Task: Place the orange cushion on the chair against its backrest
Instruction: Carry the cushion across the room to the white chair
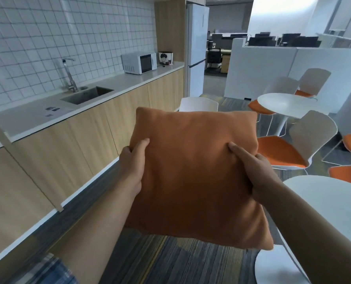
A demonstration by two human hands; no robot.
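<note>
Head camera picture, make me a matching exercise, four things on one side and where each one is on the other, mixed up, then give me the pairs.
Things:
1. cushion
2. microwave
3. sink
4. fridge

Places:
A. standing at the far end of the counter run
B. held in the air between both hands
C. set into the counter below the tap
D. on the counter, at its far end

Pairs: 1-B, 2-D, 3-C, 4-A

The left hand and right hand grip the cushion's side edges.
</note>
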